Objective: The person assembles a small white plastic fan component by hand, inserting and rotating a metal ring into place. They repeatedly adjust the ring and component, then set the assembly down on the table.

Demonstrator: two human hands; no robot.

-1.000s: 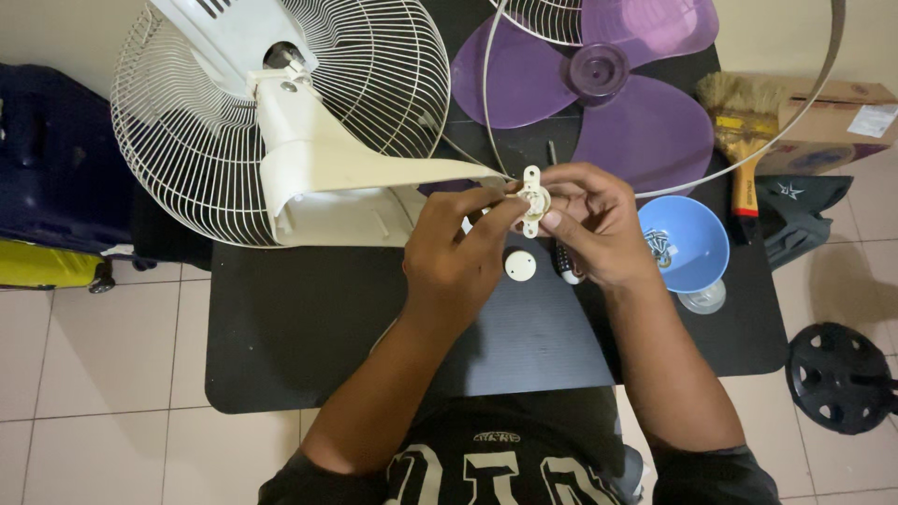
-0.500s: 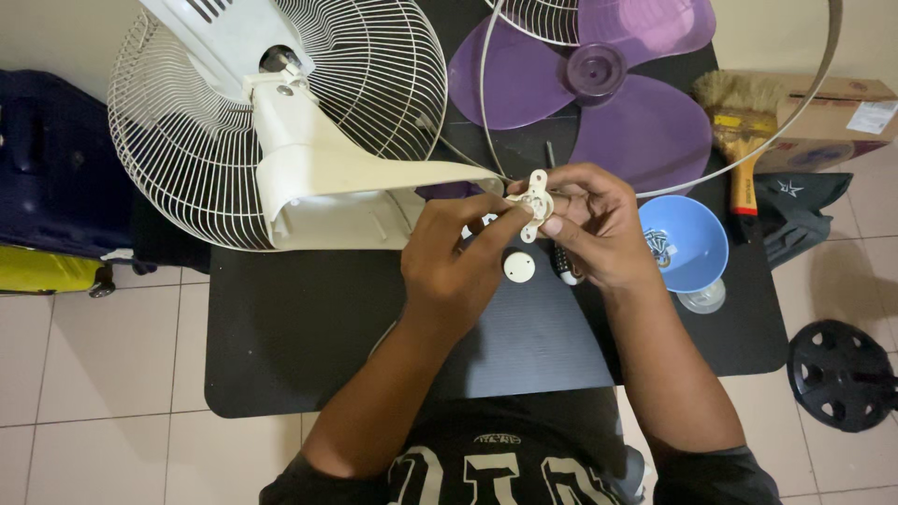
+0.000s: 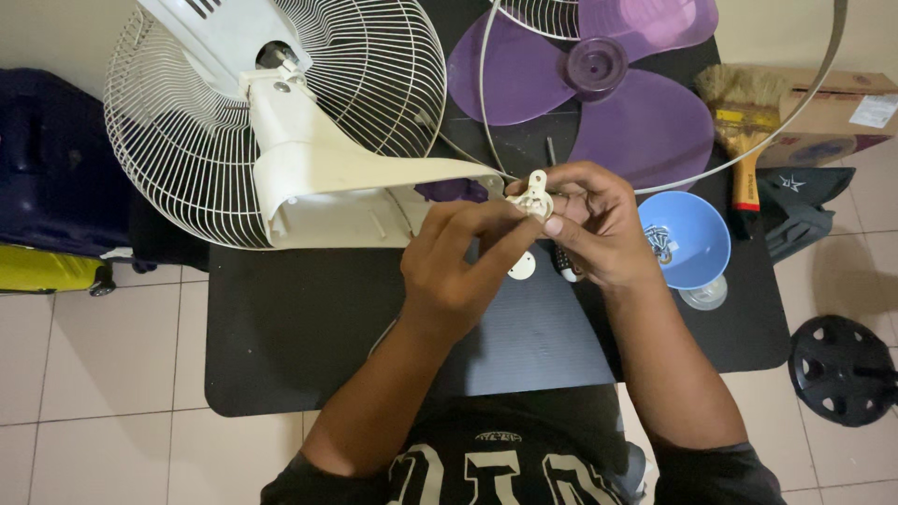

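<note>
Over the black table (image 3: 309, 346), both the left hand (image 3: 458, 266) and right hand (image 3: 594, 229) pinch a small cream part (image 3: 536, 194) between fingertips, so a slip could drop it beside the blue bowl (image 3: 687, 238).

Home room used for repair work, pale square-tiled floor (image 3: 103, 374), low black rectangular table (image 3: 299, 346), dismantled white wire fan guard (image 3: 187, 140), purple plastic fan blade (image 3: 608, 84), navy fabric suitcase (image 3: 47, 159), brown cardboard box (image 3: 832, 112)
</note>
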